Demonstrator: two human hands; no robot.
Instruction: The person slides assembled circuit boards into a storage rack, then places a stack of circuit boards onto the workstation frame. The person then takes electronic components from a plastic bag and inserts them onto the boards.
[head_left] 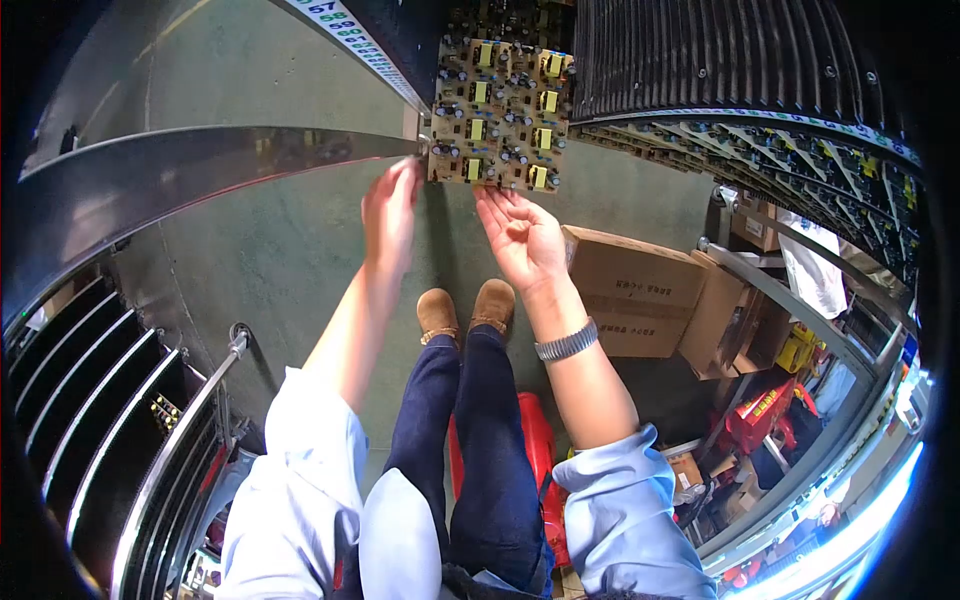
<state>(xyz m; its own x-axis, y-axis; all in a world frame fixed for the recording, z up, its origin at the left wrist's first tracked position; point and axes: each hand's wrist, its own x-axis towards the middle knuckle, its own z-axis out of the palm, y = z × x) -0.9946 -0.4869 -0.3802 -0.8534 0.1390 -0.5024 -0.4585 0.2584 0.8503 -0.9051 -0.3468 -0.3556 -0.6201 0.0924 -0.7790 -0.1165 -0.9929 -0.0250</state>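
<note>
A tan circuit board panel (500, 120), covered with yellow-topped parts and small components, lies in a black slotted rack (720, 60) at the top centre. My right hand (522, 232) is palm up with its fingertips at the panel's near edge; its fingers are spread out. Beside the panel's near left corner is my left hand (392, 212), its fingers blurred and close to the metal bar, so what they hold, if anything, cannot be made out.
A curved metal rail (200, 165) runs along the left. Black racks (90, 380) stand at the lower left. Several more boards (800, 180) sit in the right rack. Cardboard boxes (635, 290) rest on the floor to the right, and a red stool (538, 440) is behind my legs.
</note>
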